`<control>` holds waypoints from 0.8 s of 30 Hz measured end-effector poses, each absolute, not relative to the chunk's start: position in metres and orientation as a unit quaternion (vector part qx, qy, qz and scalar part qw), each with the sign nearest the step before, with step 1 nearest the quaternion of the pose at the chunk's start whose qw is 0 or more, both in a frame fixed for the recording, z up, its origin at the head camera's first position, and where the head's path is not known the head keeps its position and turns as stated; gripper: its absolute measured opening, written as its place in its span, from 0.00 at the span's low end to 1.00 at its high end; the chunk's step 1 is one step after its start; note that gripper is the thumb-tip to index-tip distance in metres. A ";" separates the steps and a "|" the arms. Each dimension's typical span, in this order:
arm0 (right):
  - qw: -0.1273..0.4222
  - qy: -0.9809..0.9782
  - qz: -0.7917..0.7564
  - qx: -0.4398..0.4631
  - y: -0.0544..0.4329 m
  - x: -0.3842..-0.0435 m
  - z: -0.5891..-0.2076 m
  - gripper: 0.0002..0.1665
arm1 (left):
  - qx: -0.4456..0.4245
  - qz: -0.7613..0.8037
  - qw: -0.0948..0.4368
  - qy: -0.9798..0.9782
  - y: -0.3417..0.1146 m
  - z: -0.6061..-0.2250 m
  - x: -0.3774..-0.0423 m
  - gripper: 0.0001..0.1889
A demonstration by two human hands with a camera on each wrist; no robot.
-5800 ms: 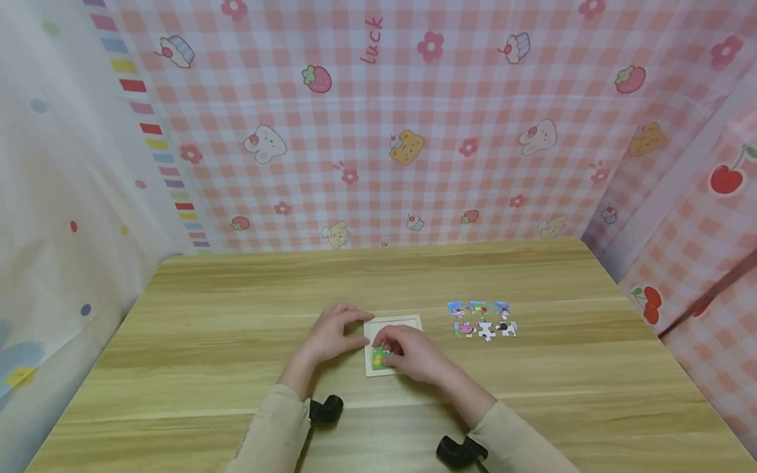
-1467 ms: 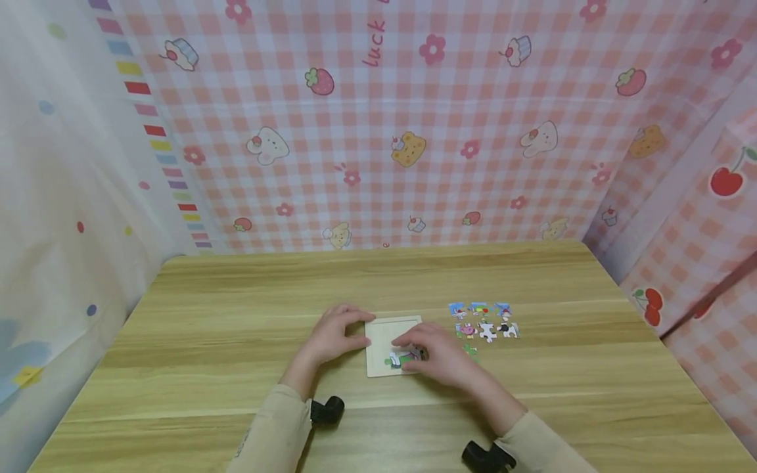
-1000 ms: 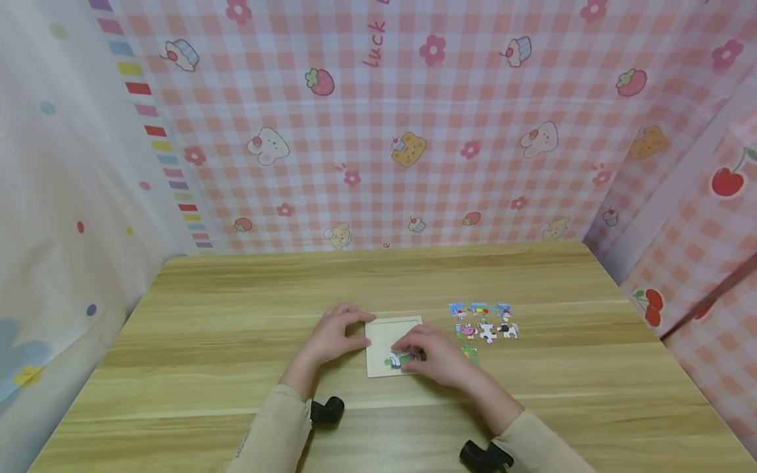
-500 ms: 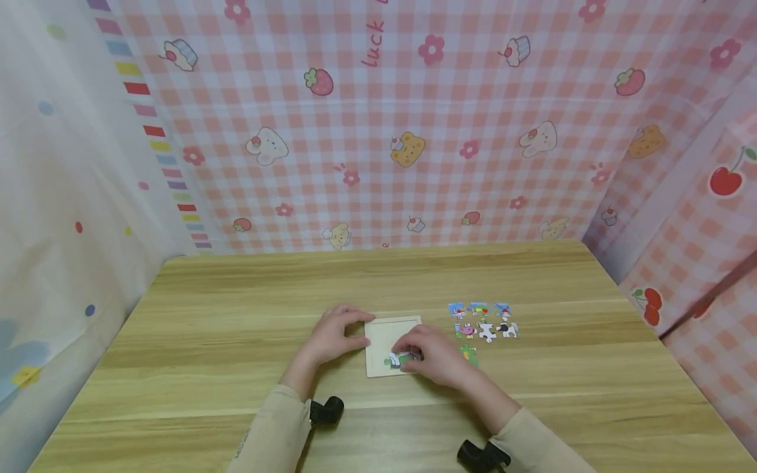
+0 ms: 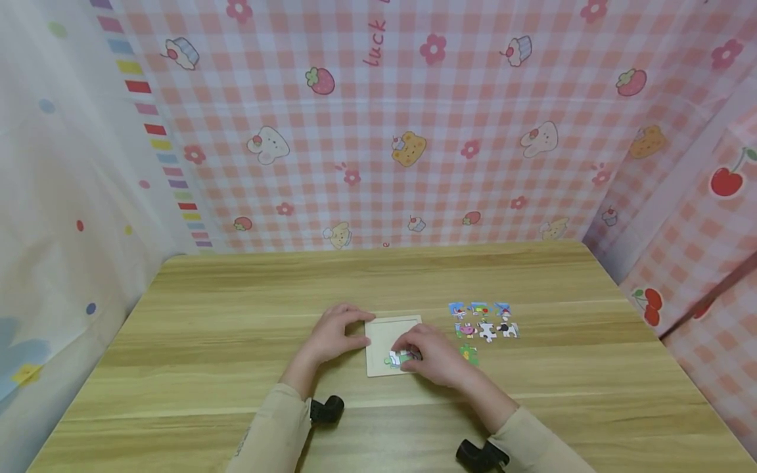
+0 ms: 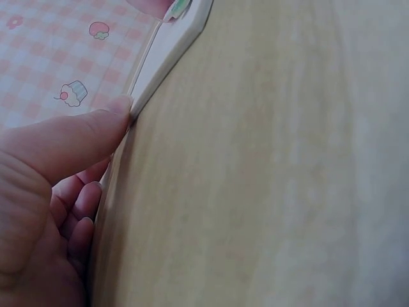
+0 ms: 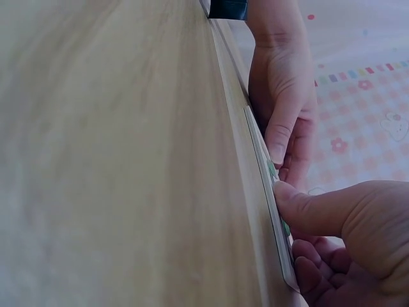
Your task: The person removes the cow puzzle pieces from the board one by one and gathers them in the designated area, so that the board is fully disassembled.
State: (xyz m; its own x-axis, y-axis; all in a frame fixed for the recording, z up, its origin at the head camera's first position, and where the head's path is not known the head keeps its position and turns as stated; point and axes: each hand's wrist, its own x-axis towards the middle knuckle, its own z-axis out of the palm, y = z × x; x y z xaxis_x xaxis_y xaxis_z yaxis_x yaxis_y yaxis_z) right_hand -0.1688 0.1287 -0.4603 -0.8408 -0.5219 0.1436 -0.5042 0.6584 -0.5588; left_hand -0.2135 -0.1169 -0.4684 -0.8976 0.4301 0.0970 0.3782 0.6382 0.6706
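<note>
In the head view, my left hand [image 5: 331, 335] rests at the left edge of a pale wooden puzzle tray [image 5: 378, 328], thumb and index fingertip touching its side. The left wrist view shows the thumb [image 6: 96, 128] straight against the tray rim [image 6: 169, 64], with the other fingers loosely bent. My right hand [image 5: 434, 355] pinches a green and white jigsaw piece [image 5: 395, 359] at the lower part of the tray, its right portion hidden under the fingers. From the right wrist, the thumb [image 7: 313, 208] sits on the piece, low over the tray.
Several jigsaw pieces [image 5: 486, 331] lie in two rows on the wooden table [image 5: 236, 309], right of the tray. A green piece [image 5: 470, 355] lies below them, beside the right hand. Black wrist cameras [image 5: 481, 454] stick out from both forearms. A pink checked curtain [image 5: 355, 131] hangs behind the table.
Earlier the right hand was on a green piece at the tray's lower left; that piece now lies on the table at right. The hand now holds another piece, barely shifted lately. The left hand stays put.
</note>
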 end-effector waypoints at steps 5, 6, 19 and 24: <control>0.022 0.914 -0.305 -0.267 0.127 -0.168 -0.460 0.13 | 0.225 0.362 0.036 0.904 -0.117 -0.468 -0.214 0.22; 0.022 0.914 -0.306 -0.266 0.127 -0.168 -0.459 0.13 | 0.225 0.362 0.036 0.904 -0.117 -0.468 -0.214 0.22; 0.017 0.903 -0.331 -0.273 0.129 -0.168 -0.461 0.14 | 0.226 0.358 0.032 0.906 -0.116 -0.466 -0.214 0.22; 0.034 0.891 -0.355 -0.280 0.130 -0.169 -0.461 0.13 | 0.227 0.360 0.033 0.904 -0.117 -0.466 -0.213 0.21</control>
